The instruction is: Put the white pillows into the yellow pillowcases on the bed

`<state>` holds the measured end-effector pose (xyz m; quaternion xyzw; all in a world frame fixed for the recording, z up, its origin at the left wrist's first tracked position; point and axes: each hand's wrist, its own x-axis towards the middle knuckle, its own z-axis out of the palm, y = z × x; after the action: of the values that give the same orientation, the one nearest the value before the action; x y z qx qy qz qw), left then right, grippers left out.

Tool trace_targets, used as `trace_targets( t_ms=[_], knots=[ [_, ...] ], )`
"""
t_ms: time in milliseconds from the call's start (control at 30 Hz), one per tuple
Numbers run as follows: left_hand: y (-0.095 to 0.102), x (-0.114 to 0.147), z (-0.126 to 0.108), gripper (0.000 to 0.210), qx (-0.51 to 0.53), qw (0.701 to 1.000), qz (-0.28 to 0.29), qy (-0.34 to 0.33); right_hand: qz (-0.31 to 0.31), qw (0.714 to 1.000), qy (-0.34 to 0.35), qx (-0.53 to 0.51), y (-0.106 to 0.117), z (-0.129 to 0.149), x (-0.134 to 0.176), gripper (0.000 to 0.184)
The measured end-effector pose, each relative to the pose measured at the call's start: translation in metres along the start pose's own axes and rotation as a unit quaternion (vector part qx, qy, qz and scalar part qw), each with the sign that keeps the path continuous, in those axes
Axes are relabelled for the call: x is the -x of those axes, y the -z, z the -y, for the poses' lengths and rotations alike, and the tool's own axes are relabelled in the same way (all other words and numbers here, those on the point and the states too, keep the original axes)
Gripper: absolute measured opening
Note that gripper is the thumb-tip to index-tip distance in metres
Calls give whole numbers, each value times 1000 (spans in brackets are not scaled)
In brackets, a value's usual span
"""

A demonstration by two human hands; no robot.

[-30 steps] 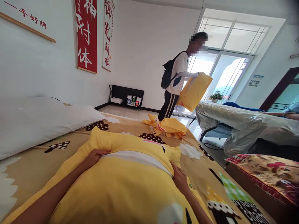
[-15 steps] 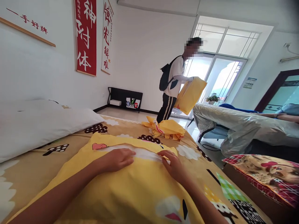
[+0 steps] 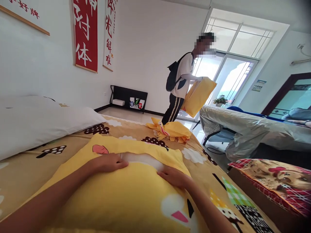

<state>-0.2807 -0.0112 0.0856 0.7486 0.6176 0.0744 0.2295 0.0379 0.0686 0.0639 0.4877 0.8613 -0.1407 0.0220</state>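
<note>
A yellow pillowcase (image 3: 114,194) with cartoon prints lies in front of me, bulging over a white pillow (image 3: 142,160) that shows through its slit-like opening. At the left end of the opening, my left hand (image 3: 109,162) grips the fabric, its fingertips partly tucked at the edge. My right hand (image 3: 175,176) is closed on the edge at the right end, thumb towards the middle and other fingers partly hidden by cloth. Just beyond the pillowcase, a crumpled yellow-orange cloth (image 3: 173,130) lies on the patterned bedsheet (image 3: 138,137).
A large white pillow (image 3: 48,123) lies at the left. Past the bed, a person (image 3: 182,77) with a backpack holds another yellow pillowcase (image 3: 198,97). To the right are a plastic-covered table (image 3: 245,121) and a red checked cushion (image 3: 279,181) on a box.
My left hand has shifted left along the opening, and my right hand slightly down and left. The pillowcase front looks smoother and fuller. An arm at the far right table has drawn back.
</note>
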Motion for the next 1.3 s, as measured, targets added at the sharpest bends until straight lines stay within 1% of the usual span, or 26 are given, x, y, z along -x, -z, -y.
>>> trace_targets(
  t_ms=[67,133,267,333,367,467,533,600,700,800,867,933,1000,1067,1133,1200,1233,1267,1300],
  knots=[
    [-14,-5,3,64,21,1000,6,1,25,1000,1,-1,-11,1,-6,61],
    [-21,-10,5,68,8,1000,-1,10,42,999,-6,-3,-14,1,-10,67],
    [-18,-12,6,70,20,1000,-9,8,53,998,-21,-23,-10,-3,-7,72],
    [-19,-12,5,69,22,1000,-12,2,43,998,-23,-32,-10,-4,-4,69],
    [-21,-12,5,68,13,1000,-24,0,35,999,-23,-35,-10,-4,-2,68],
    [-27,-7,7,59,-7,995,-100,-12,15,999,-13,-48,-10,-7,6,63],
    [-28,2,14,53,1,988,-152,-13,6,998,-1,-57,-8,-14,15,60],
    [-26,13,25,52,0,983,-181,4,-15,998,3,-63,-8,-21,24,58],
    [-23,26,37,54,-35,979,-198,22,-61,996,11,-62,-11,-24,32,55],
    [-20,29,38,57,-67,980,-185,17,-86,996,22,-25,-12,-14,33,53],
    [-16,25,33,58,-81,981,-176,23,-98,995,13,19,-7,-5,31,51],
    [-8,20,26,55,-113,978,-174,36,-128,990,-21,62,2,2,30,46],
    [2,14,18,49,-160,967,-193,46,-176,978,-68,91,13,6,27,39],
    [11,7,6,39,-189,953,-233,36,-217,965,-104,106,21,9,22,34],
    [16,-2,-12,28,-187,942,-279,-3,-235,958,-116,115,24,11,13,30],
    [15,-12,-36,25,-175,938,-295,-51,-240,956,-116,122,23,14,0,28],
    [12,-17,-49,25,-170,939,-290,-76,-242,955,-114,127,21,16,-8,28],
    [7,-22,-61,26,-166,943,-269,-105,-244,954,-110,132,19,17,-16,28],
    [1,-28,-72,27,-160,949,-235,-138,-247,953,-105,139,17,19,-23,29]
  ],
)
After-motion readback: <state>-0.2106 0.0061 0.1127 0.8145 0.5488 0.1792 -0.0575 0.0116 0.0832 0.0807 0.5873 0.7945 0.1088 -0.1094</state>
